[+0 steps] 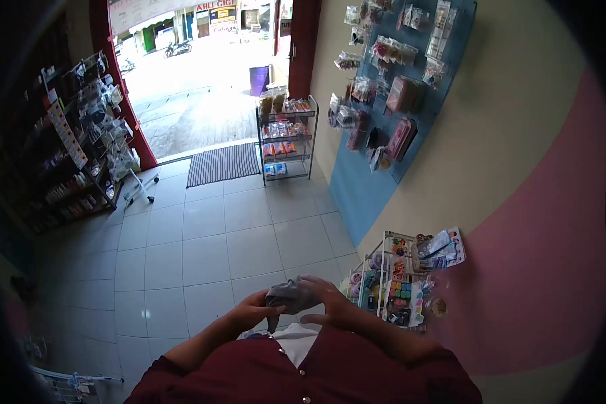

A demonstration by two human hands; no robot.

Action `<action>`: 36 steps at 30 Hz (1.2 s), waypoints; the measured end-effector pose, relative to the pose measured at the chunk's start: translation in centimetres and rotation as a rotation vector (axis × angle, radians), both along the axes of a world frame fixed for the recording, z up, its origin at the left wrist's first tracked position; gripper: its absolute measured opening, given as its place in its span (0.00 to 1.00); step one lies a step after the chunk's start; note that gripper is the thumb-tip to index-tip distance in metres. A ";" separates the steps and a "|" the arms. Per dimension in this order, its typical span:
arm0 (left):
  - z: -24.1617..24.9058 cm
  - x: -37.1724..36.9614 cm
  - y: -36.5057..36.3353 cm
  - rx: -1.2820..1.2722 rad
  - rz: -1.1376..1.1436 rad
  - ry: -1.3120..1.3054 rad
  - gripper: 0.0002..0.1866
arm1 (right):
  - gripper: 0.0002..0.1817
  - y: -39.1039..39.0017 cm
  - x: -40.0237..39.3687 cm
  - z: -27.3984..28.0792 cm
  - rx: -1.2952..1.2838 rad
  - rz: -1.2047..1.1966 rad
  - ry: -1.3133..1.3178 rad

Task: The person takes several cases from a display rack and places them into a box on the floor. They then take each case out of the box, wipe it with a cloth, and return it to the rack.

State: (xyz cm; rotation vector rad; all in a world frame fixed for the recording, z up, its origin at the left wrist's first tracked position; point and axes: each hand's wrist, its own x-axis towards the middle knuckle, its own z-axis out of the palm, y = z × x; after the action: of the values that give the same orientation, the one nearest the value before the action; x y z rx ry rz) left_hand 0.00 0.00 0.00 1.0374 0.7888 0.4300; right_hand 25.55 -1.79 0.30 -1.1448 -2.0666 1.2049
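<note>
A crumpled grey cloth is held up in front of my chest, between both hands. My left hand grips its left side, with the thumb laid across the lower part, and a darker end hangs down below the thumb. On the other side my right hand is against the cloth, its upper fingers over the top edge and its lower fingers spread apart. My maroon top and a white inner shirt show just below the hands.
A wire rack of small goods stands close on my right. Ahead are a snack rack, a striped doormat and an open doorway. Dark shelves and a wheeled stand are at the left.
</note>
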 end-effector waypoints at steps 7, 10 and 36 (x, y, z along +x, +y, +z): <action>0.7 -2.2 14.7 0.100 -0.004 -0.130 0.23 | 0.40 15.0 -4.3 -0.3 -0.387 -0.001 0.188; 1.0 -2.7 23.2 0.123 -0.135 -0.057 0.21 | 0.29 19.5 -3.3 -6.6 -0.484 -0.144 0.423; -0.8 17.9 62.4 -0.313 0.049 -0.023 0.11 | 0.27 41.8 17.7 -0.8 -0.670 -0.654 0.140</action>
State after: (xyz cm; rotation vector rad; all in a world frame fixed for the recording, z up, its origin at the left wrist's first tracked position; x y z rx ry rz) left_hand 17.91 62.39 -0.83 0.7214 0.8324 0.3463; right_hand 43.28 40.04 -0.54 -1.7770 -1.0304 1.5841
